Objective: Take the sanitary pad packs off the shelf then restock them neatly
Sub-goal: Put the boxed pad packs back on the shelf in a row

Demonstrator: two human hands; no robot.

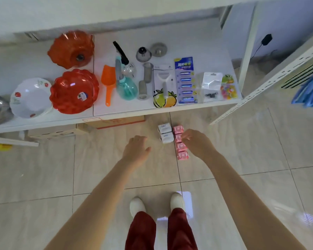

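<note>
Bright, even daylight. Soft shadow under shelf (pixel 116 112). Window glare patches on near floor (pixel 224 159). Wide-angle bending at edges; far right blurred.

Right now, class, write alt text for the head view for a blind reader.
Two bare hands reach down over a tiled floor: left hand open, right hand at four pink pad packs beside two white packs. Behind, a shelf holds housewares.

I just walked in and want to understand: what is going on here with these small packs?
A person stands over the floor, where two white packs and four pink packs lie in two rows before the shelf. The right hand reaches the pink row; a grip is not clear. The left hand hovers open near the white ones.
</note>
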